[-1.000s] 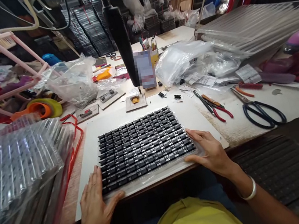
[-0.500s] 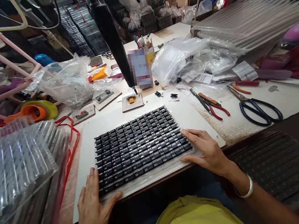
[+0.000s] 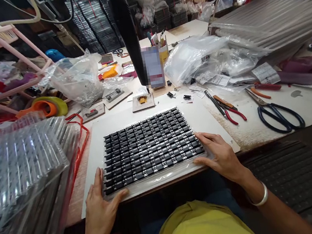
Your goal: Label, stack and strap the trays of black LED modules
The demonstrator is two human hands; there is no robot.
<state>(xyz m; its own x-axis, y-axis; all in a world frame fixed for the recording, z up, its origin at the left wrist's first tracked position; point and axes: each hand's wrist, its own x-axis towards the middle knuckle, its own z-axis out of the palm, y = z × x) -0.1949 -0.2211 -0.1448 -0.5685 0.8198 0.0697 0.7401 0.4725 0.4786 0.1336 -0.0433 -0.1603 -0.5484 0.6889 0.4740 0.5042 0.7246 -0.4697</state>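
A clear plastic tray (image 3: 160, 175) lies on a white board (image 3: 91, 153) in front of me. Rows of small black parts (image 3: 150, 147) with pale metal pins fill it. My left hand (image 3: 101, 210) holds the tray's near left corner, its fingers along the side and the thumb by the front edge. At the near right corner my right hand (image 3: 221, 156) grips the tray in the same way. Part of the rim is hidden under the fingers.
Stacked clear trays (image 3: 20, 167) stand left. Scissors (image 3: 279, 113) and red-handled pliers (image 3: 229, 110) lie right. A hanging black screwdriver-like tool (image 3: 130, 39) points at a small fixture (image 3: 142, 101) beyond the tray. Plastic bags (image 3: 194, 59) lie behind.
The whole view has shifted, so most things appear a little farther right. Both hands keep their places at the tray's corners, and the tray looks nearly unmoved on the board.
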